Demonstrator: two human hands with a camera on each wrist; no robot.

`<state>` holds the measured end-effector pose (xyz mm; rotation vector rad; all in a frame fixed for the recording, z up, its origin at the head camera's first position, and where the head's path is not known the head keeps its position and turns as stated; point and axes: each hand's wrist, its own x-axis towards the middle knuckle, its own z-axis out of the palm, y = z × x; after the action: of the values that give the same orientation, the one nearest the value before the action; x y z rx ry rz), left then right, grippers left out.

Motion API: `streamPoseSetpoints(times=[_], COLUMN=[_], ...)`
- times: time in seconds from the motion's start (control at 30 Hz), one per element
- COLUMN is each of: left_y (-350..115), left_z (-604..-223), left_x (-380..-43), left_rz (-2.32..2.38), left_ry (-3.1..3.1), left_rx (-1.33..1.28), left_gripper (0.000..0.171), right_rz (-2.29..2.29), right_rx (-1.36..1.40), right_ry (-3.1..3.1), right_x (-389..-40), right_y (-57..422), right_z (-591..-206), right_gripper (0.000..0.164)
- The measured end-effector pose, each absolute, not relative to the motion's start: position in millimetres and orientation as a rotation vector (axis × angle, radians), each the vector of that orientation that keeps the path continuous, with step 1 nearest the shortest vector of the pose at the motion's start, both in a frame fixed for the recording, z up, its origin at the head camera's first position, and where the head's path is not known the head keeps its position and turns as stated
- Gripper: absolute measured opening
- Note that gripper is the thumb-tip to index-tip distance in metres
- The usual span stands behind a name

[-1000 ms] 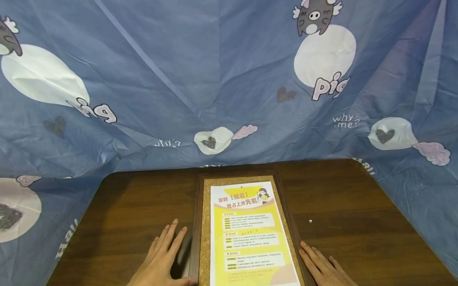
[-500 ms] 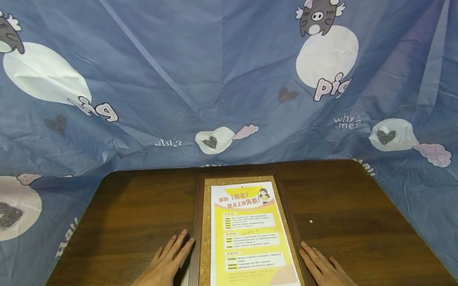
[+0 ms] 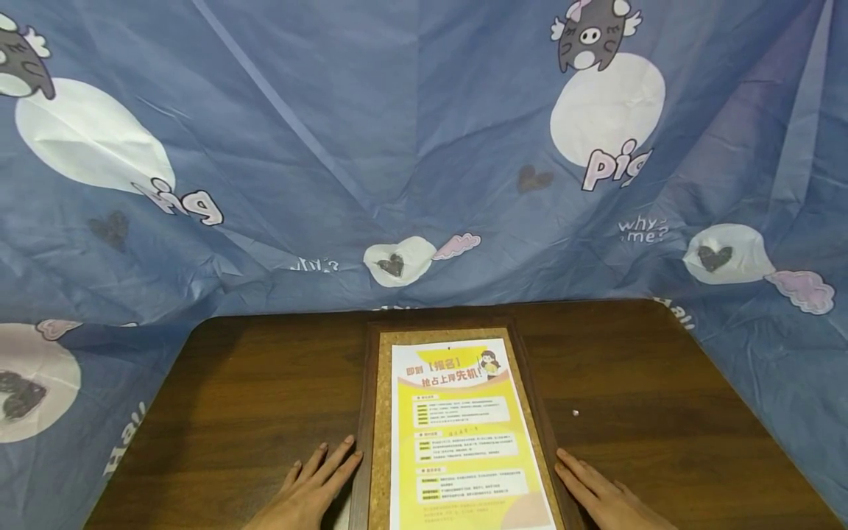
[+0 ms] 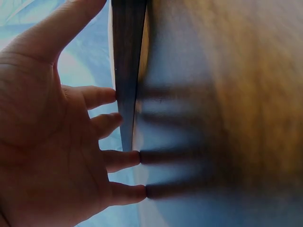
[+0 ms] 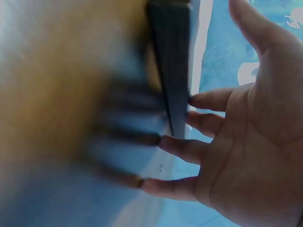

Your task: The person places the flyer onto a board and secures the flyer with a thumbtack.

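A cork board (image 3: 384, 456) with a dark wooden frame lies on the table in the head view. A yellow and white printed poster (image 3: 467, 442) covers most of the cork, and a small dark pin (image 3: 449, 348) sits at its top edge. My left hand (image 3: 301, 497) is beside the frame's left side, fingers extended and spread. In the left wrist view the index and middle fingertips meet the dark frame edge (image 4: 127, 71); the other two touch the tabletop. My right hand (image 3: 606, 497) mirrors this on the right, fingertips against the frame edge (image 5: 173, 61). The board's near end is out of view.
The dark brown wooden table (image 3: 265, 383) extends to both sides of the board. A tiny whitish bit (image 3: 575, 413) lies to the right of the frame. Behind the table hangs a blue curtain (image 3: 331, 184) printed with pigs and hearts.
My left hand has shifted right, its fingertips coming up to the frame's left side, and its thumb has gone out of the head view. My right hand stays almost where it was.
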<state>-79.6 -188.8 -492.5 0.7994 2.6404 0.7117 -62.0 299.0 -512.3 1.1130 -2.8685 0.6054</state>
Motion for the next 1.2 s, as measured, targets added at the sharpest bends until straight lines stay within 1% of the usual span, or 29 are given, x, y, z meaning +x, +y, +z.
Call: streamPoseSetpoints(times=[0.1, 0.17, 0.23, 0.33, 0.47, 0.57, 0.77, 1.2], left_y=[-188.6, -188.5, -188.3, -188.0, -188.6, -189.1, -188.5, -187.5], left_z=[-492.7, -492.7, -492.5, -491.8, -491.9, -492.3, -491.5, -492.6], left_x=[-79.0, -78.8, -79.0, -80.0, -81.7, -82.1, -80.2, -80.6], left_rz=[0.719, 0.719, 0.721, 0.713, 0.7, 0.704, 0.724, 0.711], left_ry=[2.635, 2.635, 2.633, 2.632, 2.63, 2.628, 2.63, 2.639], left_rx=[0.798, 0.799, 0.799, 0.801, 0.809, 0.811, 0.798, 0.795], left_gripper=[0.106, 0.106, 0.106, 0.107, 0.106, 0.105, 0.105, 0.101], right_rz=[0.688, 0.731, 0.796, 0.831, 0.796, 0.794, 0.872, 0.912], right_rx=[1.243, 1.27, 1.198, 1.015, 0.817, 0.746, 0.653, 0.633], right_ry=[-2.863, -2.902, -3.007, -3.109, -3.019, -2.892, -2.809, -2.809], right_x=[-70.2, -74.7, -77.2, -80.7, -88.9, -98.8, -119.1, -139.7], right_y=[302.7, 303.0, 301.7, 300.3, 303.2, 309.0, 320.6, 322.1], right_z=[-501.3, -491.4, -479.2, -462.8, -453.0, -453.4, -460.7, -484.6], right_gripper=[0.083, 0.077, 0.071, 0.066, 0.063, 0.058, 0.061, 0.063])
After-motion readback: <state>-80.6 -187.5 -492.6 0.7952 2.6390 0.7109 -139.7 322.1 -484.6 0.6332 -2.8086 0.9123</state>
